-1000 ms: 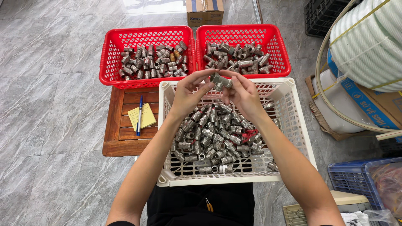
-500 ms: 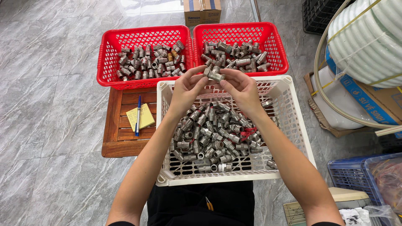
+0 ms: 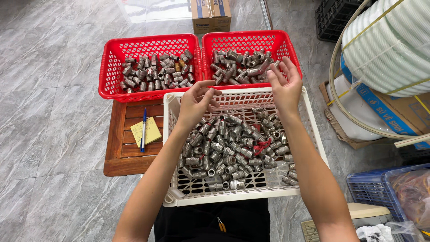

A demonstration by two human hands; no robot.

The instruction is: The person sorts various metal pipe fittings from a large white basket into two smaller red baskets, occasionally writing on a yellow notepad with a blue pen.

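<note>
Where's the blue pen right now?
In the head view the blue pen lies across a yellow notepad on the small wooden table, left of the white basket and below the left red basket.

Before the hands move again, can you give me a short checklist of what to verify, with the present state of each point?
1. Right hand empty: ok, fingers spread, nothing visible in it, above the near rim of the right red plastic basket.
2. Left hand empty: cannot tell, fingers curl and hide the palm.
3. White plastic crate has grey metal pipe fittings left: ok, many remain.
4. Both red baskets have room: ok, the left red plastic basket and the right one hold one shallow layer.
5. Blue pen and yellow notepad apart from the hands: ok, on the wooden tray.
</note>
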